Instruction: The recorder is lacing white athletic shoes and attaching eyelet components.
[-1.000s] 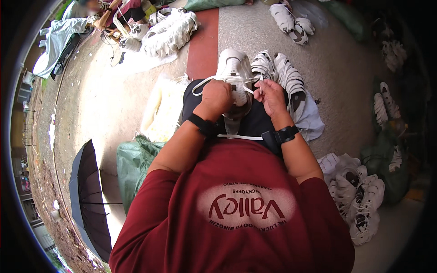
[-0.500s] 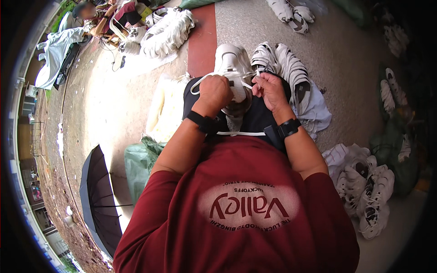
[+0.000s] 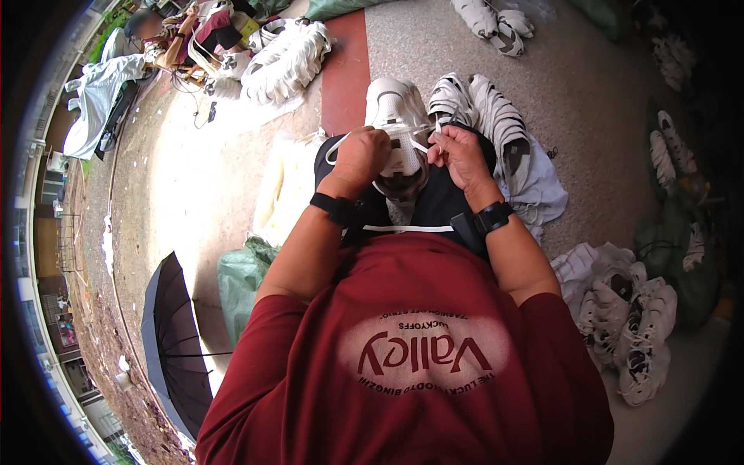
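Between my knees sits a white sneaker (image 3: pixel 397 105), its toe pointing away from me and its dark heel opening toward me. White shoelaces (image 3: pixel 415 130) stretch across its upper between my two hands. My left hand (image 3: pixel 363 159) is closed on a lace at the shoe's left side, and a loop of lace hangs out past the knuckles. At the right side, my right hand (image 3: pixel 459 155) pinches the other lace between thumb and fingers. Just beyond the right hand lies a row of white shoes (image 3: pixel 496 116), partly covering a white cloth (image 3: pixel 549 182).
An open black umbrella (image 3: pixel 172 341) rests on the ground at left, beside a green sack (image 3: pixel 240 279). More white shoes (image 3: pixel 647 333) are heaped at right. Far left, a person (image 3: pixel 186 39) sits near a long curved row of white shoes (image 3: pixel 291 62).
My left hand has shifted slightly left and down, and the lace loop beside it looks smaller. My right hand stays nearly in place, and the shoe has hardly moved.
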The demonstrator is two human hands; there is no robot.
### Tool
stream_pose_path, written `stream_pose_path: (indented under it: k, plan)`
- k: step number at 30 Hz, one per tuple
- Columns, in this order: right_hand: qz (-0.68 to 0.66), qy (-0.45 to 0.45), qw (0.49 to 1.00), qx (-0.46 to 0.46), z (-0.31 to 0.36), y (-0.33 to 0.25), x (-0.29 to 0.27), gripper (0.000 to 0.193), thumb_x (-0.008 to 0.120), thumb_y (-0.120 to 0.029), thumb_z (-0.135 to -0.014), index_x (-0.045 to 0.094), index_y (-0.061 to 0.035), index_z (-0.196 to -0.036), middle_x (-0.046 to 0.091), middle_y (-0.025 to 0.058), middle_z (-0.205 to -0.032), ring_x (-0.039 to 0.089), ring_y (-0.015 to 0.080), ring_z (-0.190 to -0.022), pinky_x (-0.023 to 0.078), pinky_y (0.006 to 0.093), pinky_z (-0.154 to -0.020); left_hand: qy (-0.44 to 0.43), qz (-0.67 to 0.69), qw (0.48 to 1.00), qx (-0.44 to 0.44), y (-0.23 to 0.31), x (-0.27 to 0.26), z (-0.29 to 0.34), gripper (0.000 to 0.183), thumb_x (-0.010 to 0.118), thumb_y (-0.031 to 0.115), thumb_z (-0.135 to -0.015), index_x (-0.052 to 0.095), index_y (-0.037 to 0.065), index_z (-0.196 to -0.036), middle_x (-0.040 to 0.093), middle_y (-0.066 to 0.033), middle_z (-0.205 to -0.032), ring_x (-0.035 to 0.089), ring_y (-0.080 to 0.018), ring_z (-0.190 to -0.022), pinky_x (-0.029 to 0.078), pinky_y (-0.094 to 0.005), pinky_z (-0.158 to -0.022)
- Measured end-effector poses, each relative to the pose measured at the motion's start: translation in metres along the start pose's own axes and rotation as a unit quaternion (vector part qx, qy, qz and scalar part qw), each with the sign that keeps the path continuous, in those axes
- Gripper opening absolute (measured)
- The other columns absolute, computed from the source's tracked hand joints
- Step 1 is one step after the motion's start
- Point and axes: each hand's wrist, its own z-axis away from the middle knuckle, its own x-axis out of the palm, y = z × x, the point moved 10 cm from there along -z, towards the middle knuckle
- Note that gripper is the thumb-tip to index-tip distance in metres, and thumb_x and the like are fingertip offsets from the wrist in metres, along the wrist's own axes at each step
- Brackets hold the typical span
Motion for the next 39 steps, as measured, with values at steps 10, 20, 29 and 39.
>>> stream_pose_path:
  k: [10,20,29,39]
  plan:
    - [-0.001,0.004,1.000,0.011,-0.002,0.003,-0.001,0.014,0.055,-0.013,-0.086,0.057,0.0004,-0.081,0.061,0.0091,-0.064,0.054,0.0104,-0.052,0.039,0.0187,-0.050,0.084,-0.035,0.996,-0.016,0.001,-0.004,0.007,0.007,0.058,0.011,-0.073,0.061,0.005,-0.076,0.058,-0.0112,-0.078,0.057,-0.0300,-0.077,0.047,-0.0388,-0.067]
    - [-0.021,0.006,1.000,-0.004,0.000,0.000,-0.002,0.014,0.056,-0.013,-0.087,0.058,0.0006,-0.085,0.062,0.0098,-0.070,0.056,0.0125,-0.060,0.041,0.0205,-0.055,0.011,-0.163,0.980,0.110,0.047,0.015,-0.007,0.008,0.059,0.011,-0.069,0.059,0.006,-0.076,0.058,-0.0104,-0.078,0.057,-0.0283,-0.078,0.048,-0.0366,-0.068]
    - [0.096,0.030,0.995,-0.026,-0.002,-0.024,0.007,0.013,0.056,-0.010,-0.085,0.060,-0.0009,-0.075,0.061,0.0063,-0.064,0.050,0.0061,-0.053,0.037,0.0174,-0.049,0.091,0.239,0.964,0.077,0.031,-0.015,-0.015,0.010,0.052,0.011,-0.085,0.053,0.003,-0.079,0.056,-0.0090,-0.074,0.053,-0.0174,-0.066,0.045,-0.0286,-0.063]
    - [0.342,-0.043,0.939,0.016,-0.014,-0.014,0.050,0.021,0.053,-0.009,-0.085,0.055,0.0010,-0.067,0.048,0.0015,-0.050,0.046,0.0087,-0.037,0.032,0.0249,-0.035,-0.126,0.569,0.811,-0.044,0.008,0.000,0.040,0.012,0.053,0.015,-0.091,0.054,0.004,-0.086,0.053,0.0012,-0.075,0.048,-0.0068,-0.070,0.040,-0.0208,-0.068]
